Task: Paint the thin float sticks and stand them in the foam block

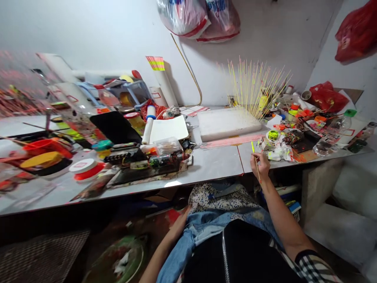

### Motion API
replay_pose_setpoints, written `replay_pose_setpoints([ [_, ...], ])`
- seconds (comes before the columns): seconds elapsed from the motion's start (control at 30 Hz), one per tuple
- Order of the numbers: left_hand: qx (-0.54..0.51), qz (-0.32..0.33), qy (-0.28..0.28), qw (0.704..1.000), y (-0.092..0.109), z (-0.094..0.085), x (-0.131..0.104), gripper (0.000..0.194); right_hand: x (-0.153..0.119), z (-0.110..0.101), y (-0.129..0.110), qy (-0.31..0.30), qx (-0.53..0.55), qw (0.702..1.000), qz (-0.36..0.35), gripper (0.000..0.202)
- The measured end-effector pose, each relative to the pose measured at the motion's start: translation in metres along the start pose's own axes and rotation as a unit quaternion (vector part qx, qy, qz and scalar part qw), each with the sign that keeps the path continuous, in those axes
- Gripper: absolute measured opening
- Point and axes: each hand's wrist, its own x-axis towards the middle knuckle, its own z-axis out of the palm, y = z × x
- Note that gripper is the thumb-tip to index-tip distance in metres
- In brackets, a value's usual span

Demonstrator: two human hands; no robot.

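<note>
My right hand (260, 165) is closed around a thin paintbrush (258, 173) near the front edge of the table. Fluorescent yellow covers its upright tip. Just beyond lie several thin pink sticks (232, 140), side by side along the front of a white foam block (226, 122). Many yellow-tipped sticks (247, 86) stand fanned out in the block's right end. A small pot of yellow paint (273, 135) sits right of the brush, beside crumpled, paint-marked paper (281, 152). My left forearm rests by my lap on the speckled cloth (218, 196); the left hand itself is hidden.
Left on the white table (215, 161) are a black panel (114, 127), an open notebook (169, 129), a white-lidded jar (85, 169) and bottles. At the right stand a plastic bottle (332, 135) and a red bag (328, 97). Below is a green basin (120, 259).
</note>
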Motion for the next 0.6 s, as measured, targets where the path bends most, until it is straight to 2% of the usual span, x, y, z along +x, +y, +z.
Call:
replay_pose_setpoints([
  [0.17, 0.035, 0.04, -0.028, 0.998, -0.009, 0.002, 0.004, 0.093, 0.0, 0.002, 0.0, -0.001, 0.001, 1.0, -0.005, 0.013],
  [0.3, 0.061, 0.056, -0.031, 0.996, -0.015, 0.007, 0.004, 0.089, 0.0, 0.004, 0.002, -0.012, 0.006, 1.0, -0.005, 0.012],
  [0.6, 0.097, 0.039, 0.031, 0.994, -0.018, 0.005, -0.004, 0.074, -0.003, 0.007, 0.003, -0.031, 0.014, 0.999, -0.015, 0.01],
])
